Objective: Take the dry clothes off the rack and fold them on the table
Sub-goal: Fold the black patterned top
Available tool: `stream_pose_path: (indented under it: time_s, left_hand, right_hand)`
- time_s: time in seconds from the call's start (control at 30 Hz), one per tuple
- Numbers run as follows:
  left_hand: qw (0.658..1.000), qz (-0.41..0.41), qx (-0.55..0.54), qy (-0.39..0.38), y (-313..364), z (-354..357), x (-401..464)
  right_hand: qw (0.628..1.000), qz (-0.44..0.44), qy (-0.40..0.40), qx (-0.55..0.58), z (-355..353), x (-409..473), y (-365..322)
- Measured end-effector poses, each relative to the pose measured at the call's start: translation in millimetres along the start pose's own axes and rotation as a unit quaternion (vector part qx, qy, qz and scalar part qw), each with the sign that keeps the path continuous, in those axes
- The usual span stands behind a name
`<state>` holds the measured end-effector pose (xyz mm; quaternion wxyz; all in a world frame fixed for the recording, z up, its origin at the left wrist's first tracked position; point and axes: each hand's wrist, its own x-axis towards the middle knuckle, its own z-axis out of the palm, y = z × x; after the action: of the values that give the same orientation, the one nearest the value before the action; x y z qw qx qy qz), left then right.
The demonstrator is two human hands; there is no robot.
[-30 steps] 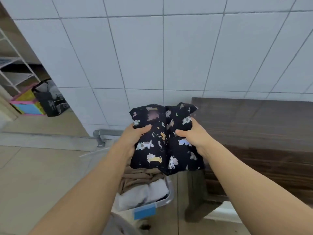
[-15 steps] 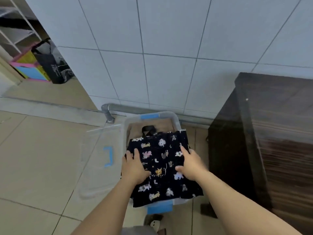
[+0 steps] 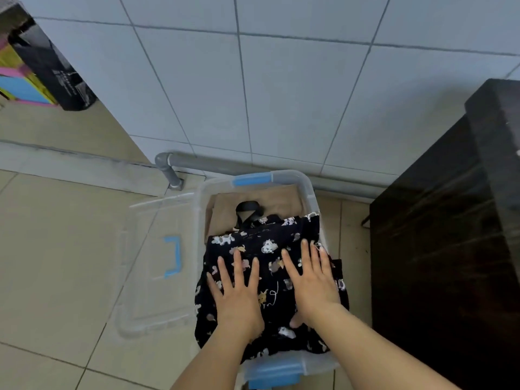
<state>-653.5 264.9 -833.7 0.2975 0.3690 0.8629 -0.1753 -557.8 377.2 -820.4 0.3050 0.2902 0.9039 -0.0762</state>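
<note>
The left hand (image 3: 239, 299) and right hand (image 3: 312, 282) press flat, fingers straight and spread, on the folded black animal-print cotton garment (image 3: 270, 277), lying atop beige clothes (image 3: 225, 215) in the clear plastic bin (image 3: 305, 190). This piece looks finished; whether more remain is not visible.

left hand (image 3: 239, 299) + right hand (image 3: 312, 285) flat | folded garment (image 3: 270, 249) | clear bin (image 3: 305, 187)

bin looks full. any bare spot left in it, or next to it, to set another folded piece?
Inside the clear bin, only a tan strip shows by the far rim; the dark printed garment fills the rest under the left hand and right hand. Bare floor tile lies left of the lid. Right side is tight against the dark table.
</note>
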Motion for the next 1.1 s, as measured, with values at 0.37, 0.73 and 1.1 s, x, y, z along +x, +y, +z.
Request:
stream_pose_path:
  time_s: [0.37, 0.73, 1.1]
  left_hand:
    - [0.997, 0.018, -0.006, -0.074, -2, 11, 38]
    - [0.991, 0.055, -0.059, -0.103, 1, -80, -15]
    - [0.941, 0.271, -0.173, 0.11, 79, -226, -194]
  right_hand:
    - [0.974, -0.018, -0.089, 0.208, 16, 40, -2]
    - [0.958, 0.026, -0.191, 0.211, -52, -53, 12]
    - [0.96, 0.07, 0.098, 0.251, -165, -243, 74]
